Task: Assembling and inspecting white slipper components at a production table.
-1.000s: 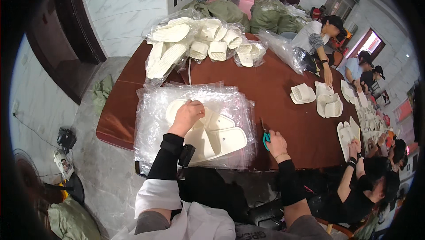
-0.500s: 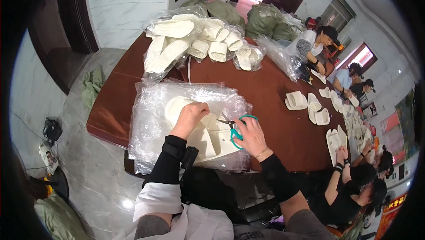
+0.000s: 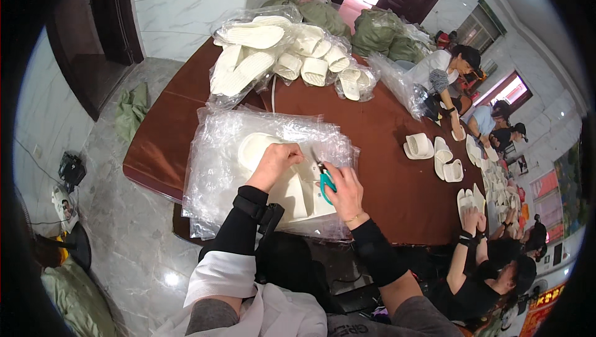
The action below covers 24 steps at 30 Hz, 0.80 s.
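My right hand point(image 3: 345, 191) grips a pair of scissors point(image 3: 326, 184) with teal handles, its blades pointing away from me. Just left of the blade tips, my left hand point(image 3: 273, 164) has its fingers pinched together; what lies between them is too small to make out. Beneath both hands is a cream-white slipper point(image 3: 249, 149), its rounded end showing beyond my left hand. Other flat cream-white parts point(image 3: 293, 196) show between my wrists, partly covered by my hands. These lie on a stack of clear plastic bags point(image 3: 211, 172) on the brown table point(image 3: 388, 209).
A heap of bagged cream slippers point(image 3: 248, 67) sits at the table's far left. Loose slippers point(image 3: 419, 146) stand to the right. Several people work along the right side, one person point(image 3: 450, 73) bending over the table. Green sacks point(image 3: 375, 29) are piled behind.
My right hand has moved left and turned the scissors, so the blades point away instead of left. The left hand stays pinched, slightly farther right in the picture. The whole view has shifted a little.
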### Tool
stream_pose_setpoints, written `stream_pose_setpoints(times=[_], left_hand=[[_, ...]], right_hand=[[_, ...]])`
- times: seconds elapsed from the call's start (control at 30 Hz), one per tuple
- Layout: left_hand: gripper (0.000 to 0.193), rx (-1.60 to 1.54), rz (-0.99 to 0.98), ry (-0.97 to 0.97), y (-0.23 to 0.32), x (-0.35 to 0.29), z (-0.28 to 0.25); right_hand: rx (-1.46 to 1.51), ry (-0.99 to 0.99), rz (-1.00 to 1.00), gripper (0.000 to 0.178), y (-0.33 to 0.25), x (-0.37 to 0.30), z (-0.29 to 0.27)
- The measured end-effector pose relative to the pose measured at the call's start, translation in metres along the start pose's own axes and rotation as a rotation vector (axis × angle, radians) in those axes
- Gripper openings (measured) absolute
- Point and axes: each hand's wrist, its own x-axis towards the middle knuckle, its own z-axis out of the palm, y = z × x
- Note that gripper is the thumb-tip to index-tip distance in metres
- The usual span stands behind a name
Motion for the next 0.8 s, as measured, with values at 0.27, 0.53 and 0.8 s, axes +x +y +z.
stream_pose_setpoints(times=[0.27, 0.53, 0.8], left_hand=[[0.009, -0.039, -0.022, 0.027, 0.000, -0.001, -0.002], [0.007, -0.059, -0.033, -0.022, 0.007, -0.001, -0.004], [0.004, 0.002, 0.029, 0.057, 0.006, 0.000, -0.010]], right_hand=[[-0.159, 0.001, -0.034, 0.049, 0.022, -0.015, 0.000], [-0.059, -0.029, -0.025, 0.051, -0.002, 0.000, 0.002], [0.038, 0.035, 0.339, 0.043, 0.034, -0.021, 0.003]])
